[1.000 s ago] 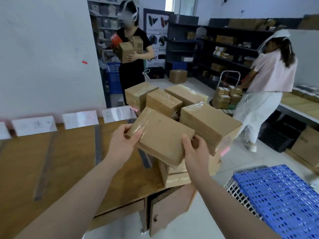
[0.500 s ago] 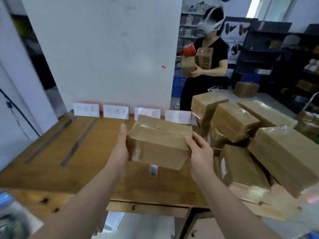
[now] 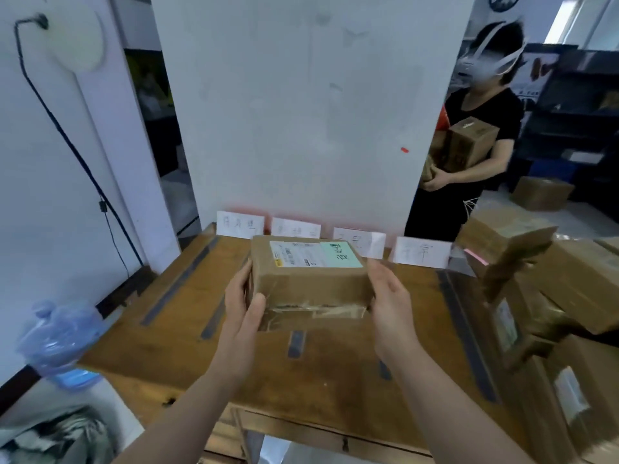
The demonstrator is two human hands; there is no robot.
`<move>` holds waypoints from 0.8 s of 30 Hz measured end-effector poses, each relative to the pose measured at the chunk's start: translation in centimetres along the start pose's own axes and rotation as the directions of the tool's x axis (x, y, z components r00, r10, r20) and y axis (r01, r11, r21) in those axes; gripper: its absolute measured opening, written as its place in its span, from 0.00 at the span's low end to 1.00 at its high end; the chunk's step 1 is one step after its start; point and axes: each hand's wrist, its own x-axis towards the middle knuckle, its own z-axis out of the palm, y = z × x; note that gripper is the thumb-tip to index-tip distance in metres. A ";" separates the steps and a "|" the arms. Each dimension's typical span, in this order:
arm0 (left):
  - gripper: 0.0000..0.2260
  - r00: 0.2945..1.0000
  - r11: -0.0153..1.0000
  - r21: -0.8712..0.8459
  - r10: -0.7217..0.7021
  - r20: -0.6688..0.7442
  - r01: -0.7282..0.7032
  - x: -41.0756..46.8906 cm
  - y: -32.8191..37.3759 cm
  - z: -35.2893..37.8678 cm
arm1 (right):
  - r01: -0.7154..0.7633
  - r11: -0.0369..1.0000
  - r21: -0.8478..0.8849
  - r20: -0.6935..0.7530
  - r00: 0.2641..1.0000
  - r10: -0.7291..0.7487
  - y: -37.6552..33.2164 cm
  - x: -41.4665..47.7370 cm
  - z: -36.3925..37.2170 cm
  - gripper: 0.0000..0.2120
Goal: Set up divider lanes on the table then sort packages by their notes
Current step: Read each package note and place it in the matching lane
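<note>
One package [image 3: 311, 283], held endwise between left grip [image 3: 239, 306], right grip [image 3: 392, 303] (note [image 3: 340, 255] upward).

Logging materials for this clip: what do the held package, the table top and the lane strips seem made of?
Package: brown cardboard, glossy clear tape wrinkling along its lower edge. Table top: bare wood, matt, grain and scuffs visible. Lane strips: flat dark grey, probably tape.
</note>
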 end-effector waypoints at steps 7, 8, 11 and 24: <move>0.32 0.994 0.995 -0.056 -0.090 -0.062 0.087 4.5 -1.8 -9.1 | -0.019 1.000 0.007 -0.046 0.999 0.020 2.8 -0.1 9.5 0.14; 0.33 0.993 0.994 -0.057 -0.097 -0.065 0.094 5.0 -1.9 -10.0 | -0.019 1.000 0.023 -0.048 0.999 0.020 3.2 -0.2 10.6 0.13; 0.30 0.988 0.987 -0.054 -0.151 -0.045 0.148 6.4 -2.4 -12.3 | -0.039 0.998 0.046 -0.040 0.998 0.041 4.1 -0.1 13.3 0.12; 0.26 0.860 0.826 -0.334 -0.505 -0.079 0.454 11.1 -6.4 -18.4 | -0.379 0.912 -0.158 0.273 0.871 0.409 6.1 6.5 19.8 0.17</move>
